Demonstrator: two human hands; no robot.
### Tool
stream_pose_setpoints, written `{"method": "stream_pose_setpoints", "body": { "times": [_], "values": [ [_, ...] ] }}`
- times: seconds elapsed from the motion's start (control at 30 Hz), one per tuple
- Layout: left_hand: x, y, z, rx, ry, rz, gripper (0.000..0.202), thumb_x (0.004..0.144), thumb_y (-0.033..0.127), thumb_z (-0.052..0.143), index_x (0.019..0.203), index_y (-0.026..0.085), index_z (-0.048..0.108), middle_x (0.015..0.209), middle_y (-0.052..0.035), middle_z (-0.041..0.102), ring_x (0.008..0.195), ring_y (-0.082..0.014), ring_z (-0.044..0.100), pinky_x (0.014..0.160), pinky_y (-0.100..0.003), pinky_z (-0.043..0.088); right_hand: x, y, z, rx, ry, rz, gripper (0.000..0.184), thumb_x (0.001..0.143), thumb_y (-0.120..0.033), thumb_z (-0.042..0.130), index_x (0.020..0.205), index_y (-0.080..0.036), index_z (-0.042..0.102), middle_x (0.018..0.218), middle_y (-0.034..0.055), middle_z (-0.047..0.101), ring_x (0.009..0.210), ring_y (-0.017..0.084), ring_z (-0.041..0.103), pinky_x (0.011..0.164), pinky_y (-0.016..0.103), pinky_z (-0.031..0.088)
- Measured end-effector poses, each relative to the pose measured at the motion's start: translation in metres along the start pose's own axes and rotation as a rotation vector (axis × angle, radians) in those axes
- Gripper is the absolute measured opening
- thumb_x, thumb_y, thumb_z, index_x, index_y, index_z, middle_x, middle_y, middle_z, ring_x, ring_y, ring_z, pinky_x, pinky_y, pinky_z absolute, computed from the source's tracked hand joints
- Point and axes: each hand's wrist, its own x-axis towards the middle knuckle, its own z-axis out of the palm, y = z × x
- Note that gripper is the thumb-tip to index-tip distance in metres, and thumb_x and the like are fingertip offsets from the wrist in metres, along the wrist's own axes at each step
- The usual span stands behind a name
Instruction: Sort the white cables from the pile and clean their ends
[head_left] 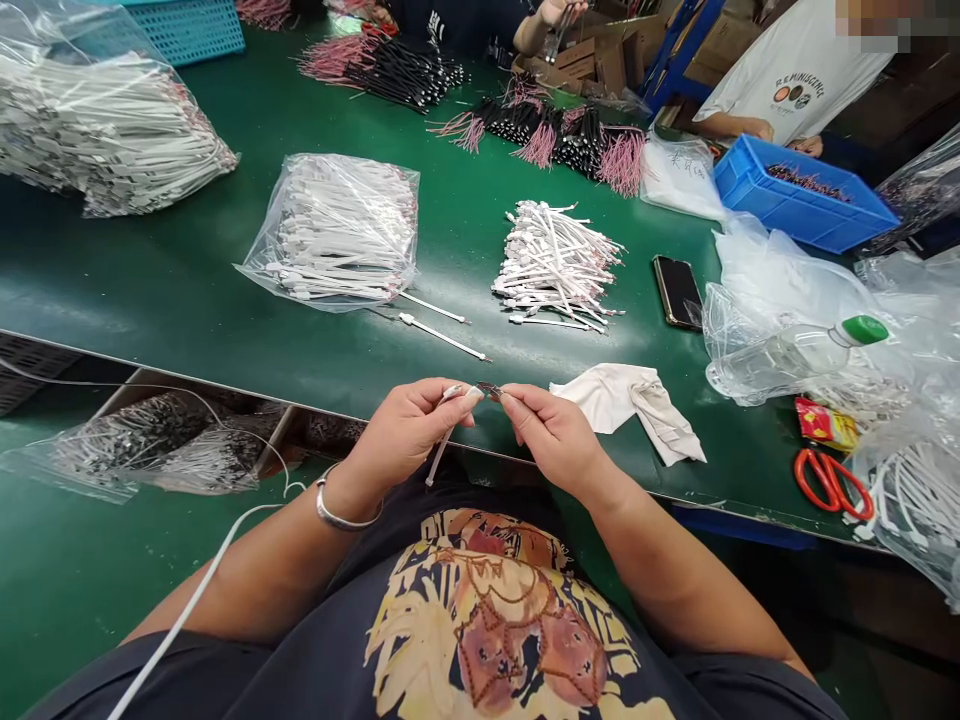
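Observation:
My left hand (405, 432) pinches a short white cable (444, 447) near its end, and the cable's tail hangs down toward my lap. My right hand (551, 440) is close beside it, with its fingertips on a small dark metal connector (489, 391). The fingers partly hide the join between cable and connector. Ahead on the green conveyor table (187, 290) lie a loose heap of white cables (556, 265) and a clear bag of white cables (337, 232). Just beyond my hands, several single cables (442, 335) lie apart. A crumpled white cloth (634, 410) sits to my right.
A smartphone (677, 292), red-handled scissors (832, 483), a plastic bottle (787, 355) and plastic bags lie to the right. A blue crate (802, 195) and bundles of black-and-pink wires (555, 140) stand farther back. A co-worker's hand (551, 15) is at the far edge.

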Motion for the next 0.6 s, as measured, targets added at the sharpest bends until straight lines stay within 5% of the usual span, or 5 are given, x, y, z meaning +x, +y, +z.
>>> {"method": "stream_pose_setpoints", "body": {
  "times": [0.27, 0.4, 0.6],
  "values": [
    [0.003, -0.008, -0.007, -0.193, 0.087, 0.007, 0.020, 0.079, 0.036, 0.064, 0.077, 0.016, 0.065, 0.065, 0.0014, 0.054, 0.049, -0.0053, 0.035, 0.045, -0.020, 0.026, 0.016, -0.008, -0.004, 0.100, -0.165, 0.109, 0.037, 0.090, -0.050, 0.039, 0.098, -0.020, 0.060, 0.057, -0.0045, 0.044, 0.049, 0.010, 0.038, 0.048, 0.023, 0.032],
    [0.001, -0.012, -0.009, -0.393, 0.236, 0.091, 0.015, 0.083, 0.033, 0.059, 0.086, 0.019, 0.062, 0.067, 0.0027, 0.049, 0.055, -0.0058, 0.039, 0.050, -0.016, 0.032, 0.060, -0.002, -0.003, -0.315, 0.081, -0.046, 0.025, 0.081, -0.043, 0.057, 0.085, -0.019, 0.059, 0.072, 0.0000, 0.054, 0.066, 0.014, 0.048, 0.064, 0.026, 0.038],
    [-0.013, -0.008, -0.014, -0.418, 0.390, 0.158, 0.021, 0.082, 0.040, 0.059, 0.078, 0.020, 0.054, 0.073, 0.0005, 0.056, 0.070, -0.0103, 0.052, 0.064, -0.020, 0.046, 0.109, 0.007, 0.020, -0.698, -0.008, -0.017, 0.013, 0.080, -0.028, 0.059, 0.073, -0.018, 0.055, 0.083, 0.0084, 0.057, 0.083, 0.022, 0.052, 0.074, 0.034, 0.039]
  ]
}}
